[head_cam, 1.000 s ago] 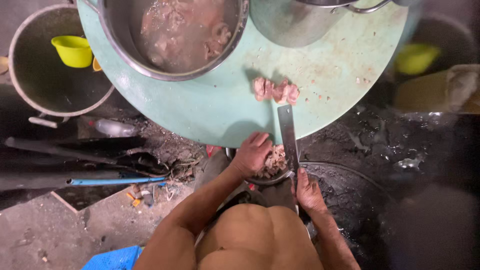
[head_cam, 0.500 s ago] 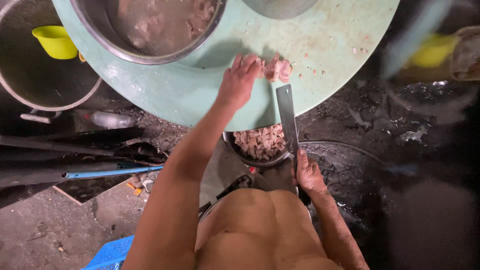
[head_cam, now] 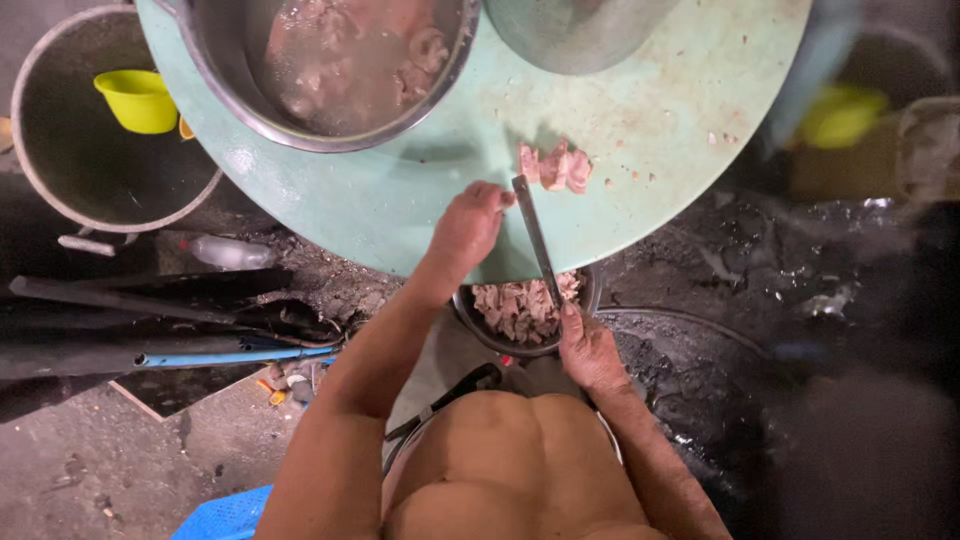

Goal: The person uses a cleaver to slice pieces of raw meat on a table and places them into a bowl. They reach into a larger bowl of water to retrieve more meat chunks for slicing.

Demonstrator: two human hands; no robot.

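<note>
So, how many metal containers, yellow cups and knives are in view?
Metal containers: 4, namely basin of meat in water, basin, pot and bowl of cut meat
Yellow cups: 2
Knives: 1
Total: 7
</note>
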